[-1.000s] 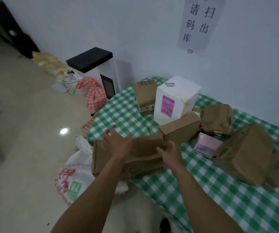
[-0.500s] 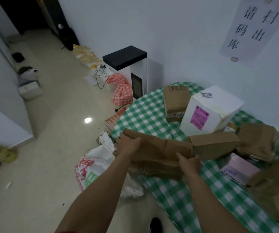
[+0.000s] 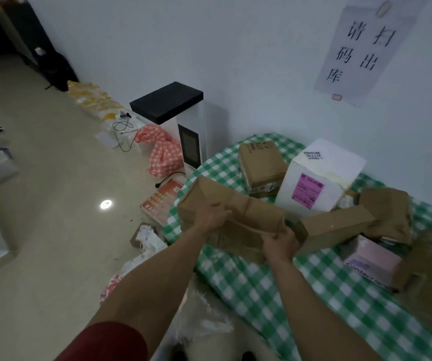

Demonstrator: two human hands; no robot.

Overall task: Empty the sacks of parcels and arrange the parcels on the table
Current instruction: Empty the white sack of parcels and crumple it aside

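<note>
Two hands hold the crumpled brown parcel (image 3: 246, 212) just left of the white box (image 3: 313, 188): left hand (image 3: 211, 217) curled round its left end, right hand (image 3: 278, 242) pinching its near edge. A weak pinch could let it drop floorward.

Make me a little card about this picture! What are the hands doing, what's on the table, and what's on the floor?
Hands: left hand and right hand both grip one brown parcel
Parcel: tilted, over the table's near-left corner
Table: green checked cloth
Other parcels: white box with pink label, pink box, brown boxes
Floor: white sack beside the table
</note>
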